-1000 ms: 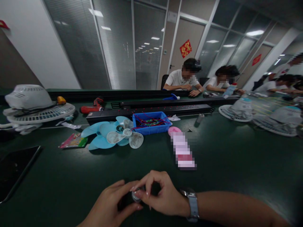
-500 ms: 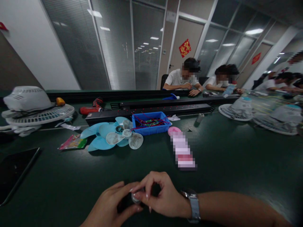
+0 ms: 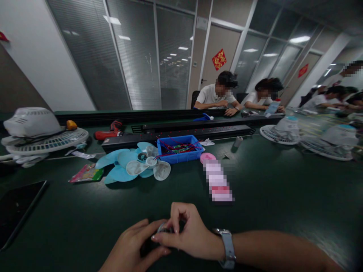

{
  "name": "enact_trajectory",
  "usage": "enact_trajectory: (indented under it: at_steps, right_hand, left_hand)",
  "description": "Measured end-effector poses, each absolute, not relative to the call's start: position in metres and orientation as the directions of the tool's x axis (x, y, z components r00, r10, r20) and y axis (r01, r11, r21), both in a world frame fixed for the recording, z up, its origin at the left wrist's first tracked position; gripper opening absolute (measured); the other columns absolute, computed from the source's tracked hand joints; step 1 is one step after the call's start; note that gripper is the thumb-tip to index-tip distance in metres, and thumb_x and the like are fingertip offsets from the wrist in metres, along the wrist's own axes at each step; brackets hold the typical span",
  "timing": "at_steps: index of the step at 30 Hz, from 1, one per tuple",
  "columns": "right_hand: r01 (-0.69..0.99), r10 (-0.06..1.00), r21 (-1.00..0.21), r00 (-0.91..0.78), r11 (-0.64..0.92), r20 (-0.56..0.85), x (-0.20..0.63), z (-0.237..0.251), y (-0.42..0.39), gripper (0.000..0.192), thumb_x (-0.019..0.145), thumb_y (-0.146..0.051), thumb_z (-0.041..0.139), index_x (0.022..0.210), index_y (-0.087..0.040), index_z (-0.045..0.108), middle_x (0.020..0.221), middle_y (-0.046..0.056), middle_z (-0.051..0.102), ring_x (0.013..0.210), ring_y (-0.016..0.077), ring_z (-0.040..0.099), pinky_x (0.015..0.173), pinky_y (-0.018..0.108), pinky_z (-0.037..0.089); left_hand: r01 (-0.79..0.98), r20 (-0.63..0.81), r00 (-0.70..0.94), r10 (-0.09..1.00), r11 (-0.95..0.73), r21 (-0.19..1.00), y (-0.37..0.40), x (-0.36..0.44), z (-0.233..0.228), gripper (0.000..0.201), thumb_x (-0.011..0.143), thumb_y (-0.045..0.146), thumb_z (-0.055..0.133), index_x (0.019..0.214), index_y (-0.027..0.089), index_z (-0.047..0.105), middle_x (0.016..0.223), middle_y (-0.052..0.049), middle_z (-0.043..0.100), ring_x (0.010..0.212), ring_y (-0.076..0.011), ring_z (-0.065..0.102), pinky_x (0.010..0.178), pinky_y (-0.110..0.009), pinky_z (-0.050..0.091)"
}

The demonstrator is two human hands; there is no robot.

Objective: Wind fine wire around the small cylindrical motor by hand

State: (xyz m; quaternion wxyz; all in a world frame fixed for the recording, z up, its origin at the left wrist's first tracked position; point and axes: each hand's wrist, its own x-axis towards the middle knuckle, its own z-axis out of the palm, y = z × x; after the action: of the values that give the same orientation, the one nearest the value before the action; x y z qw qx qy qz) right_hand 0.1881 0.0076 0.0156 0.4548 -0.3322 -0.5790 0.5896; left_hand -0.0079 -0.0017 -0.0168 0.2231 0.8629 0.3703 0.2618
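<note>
Low in the head view, my left hand (image 3: 135, 243) curls its fingers and thumb round a small round silvery part (image 3: 162, 227). My fingers hide most of it, so its kind cannot be made out. Closed in a pinch at the part's top is my right hand (image 3: 191, 234), thumb and index finger against it. A watch with a grey strap circles my right wrist. Both hands are just above the dark green tabletop (image 3: 255, 196).
Beyond my hands lie fan blades (image 3: 133, 164), a blue bin (image 3: 181, 155) of wired circuit boards and a pink handheld item (image 3: 217, 181). A tablet (image 3: 21, 211), red power drill (image 3: 109, 132) and fan head (image 3: 36, 128) stand left. People sit across the table.
My right thumb and fingers have shifted on the silvery part, with the thumb now lying lower across it. My left hand keeps its hold. The camera view has moved slightly.
</note>
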Motion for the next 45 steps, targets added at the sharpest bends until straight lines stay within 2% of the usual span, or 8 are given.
enact_trajectory:
  at_steps: [7, 12, 17, 20, 25, 32, 39, 45]
  right_hand:
    - [-0.008, 0.883, -0.957, -0.383, 0.290, 0.271, 0.197, 0.015, 0.009, 0.033, 0.073, -0.029, 0.079, 0.060, -0.016, 0.051, 0.060, -0.001, 0.060, 0.058, 0.0116, 0.062, 0.053, 0.020, 0.045]
    - [0.076, 0.777, -0.830, -0.408, 0.552, 0.479, 0.203, 0.016, 0.008, 0.020, 0.077, -0.021, 0.075, 0.067, -0.018, 0.058, 0.071, 0.002, 0.071, 0.065, 0.0136, 0.068, 0.065, 0.024, 0.049]
    - [0.142, 0.687, -0.726, -0.484, 0.673, 0.542, 0.207, 0.014, 0.009, 0.013, 0.079, -0.020, 0.072, 0.075, -0.021, 0.060, 0.080, -0.001, 0.074, 0.067, 0.0120, 0.068, 0.078, 0.027, 0.048]
    - [0.109, 0.681, -0.737, -0.491, 0.667, 0.543, 0.205, 0.015, 0.008, 0.012, 0.080, -0.019, 0.069, 0.075, -0.020, 0.059, 0.080, 0.001, 0.072, 0.069, 0.0124, 0.067, 0.073, 0.026, 0.049]
    - [0.057, 0.824, -0.896, -0.423, 0.440, 0.378, 0.199, 0.022, 0.005, 0.027, 0.080, -0.023, 0.071, 0.063, -0.018, 0.051, 0.064, -0.001, 0.058, 0.066, 0.0134, 0.065, 0.060, 0.022, 0.048]
    - [0.020, 0.919, -0.982, -0.356, 0.189, 0.169, 0.193, 0.024, 0.005, 0.041, 0.070, -0.031, 0.081, 0.057, -0.018, 0.044, 0.058, -0.004, 0.052, 0.061, 0.0122, 0.062, 0.056, 0.021, 0.046]
    - [0.055, 0.914, -0.975, -0.363, 0.216, 0.182, 0.196, 0.024, 0.006, 0.038, 0.071, -0.032, 0.080, 0.058, -0.017, 0.047, 0.059, -0.002, 0.058, 0.057, 0.0115, 0.061, 0.050, 0.019, 0.042]
    - [0.098, 0.774, -0.828, -0.430, 0.552, 0.464, 0.205, 0.019, 0.007, 0.018, 0.077, -0.022, 0.074, 0.070, -0.018, 0.058, 0.079, 0.003, 0.075, 0.062, 0.0114, 0.066, 0.059, 0.021, 0.048]
  left_hand:
    - [0.511, 0.310, 0.594, 0.742, -0.646, 0.567, -0.001, -0.006, -0.012, 0.045, 0.085, 0.025, 0.074, 0.127, 0.028, 0.059, 0.078, 0.002, 0.069, 0.066, -0.0176, 0.064, 0.055, -0.021, 0.049]
    - [0.472, 0.348, 0.587, 0.731, -0.658, 0.586, -0.001, -0.004, -0.009, 0.039, 0.084, 0.022, 0.074, 0.121, 0.027, 0.062, 0.079, 0.002, 0.071, 0.066, -0.0173, 0.066, 0.056, -0.021, 0.050]
    - [0.458, 0.393, 0.563, 0.727, -0.671, 0.583, -0.001, -0.004, -0.009, 0.033, 0.084, 0.021, 0.072, 0.115, 0.027, 0.064, 0.076, 0.002, 0.071, 0.063, -0.0178, 0.066, 0.054, -0.022, 0.050]
    - [0.468, 0.370, 0.575, 0.730, -0.664, 0.583, -0.001, -0.005, -0.011, 0.036, 0.084, 0.020, 0.073, 0.118, 0.028, 0.063, 0.082, 0.001, 0.073, 0.069, -0.0193, 0.068, 0.060, -0.024, 0.052]
    - [0.476, 0.326, 0.595, 0.735, -0.649, 0.594, -0.002, -0.007, -0.015, 0.046, 0.086, 0.023, 0.073, 0.128, 0.030, 0.057, 0.092, 0.001, 0.075, 0.078, -0.0202, 0.069, 0.072, -0.029, 0.054]
    - [0.531, 0.263, 0.582, 0.770, -0.605, 0.593, -0.002, -0.006, -0.016, 0.045, 0.087, 0.024, 0.073, 0.129, 0.027, 0.058, 0.083, 0.000, 0.070, 0.068, -0.0185, 0.065, 0.062, -0.026, 0.052]
    - [0.504, 0.309, 0.596, 0.741, -0.645, 0.575, -0.001, -0.007, -0.014, 0.047, 0.086, 0.023, 0.073, 0.130, 0.028, 0.057, 0.085, 0.000, 0.072, 0.069, -0.0190, 0.065, 0.061, -0.025, 0.052]
    - [0.472, 0.351, 0.590, 0.727, -0.663, 0.582, -0.002, -0.007, -0.016, 0.048, 0.084, 0.019, 0.073, 0.128, 0.029, 0.057, 0.084, 0.002, 0.072, 0.069, -0.0191, 0.066, 0.060, -0.025, 0.051]
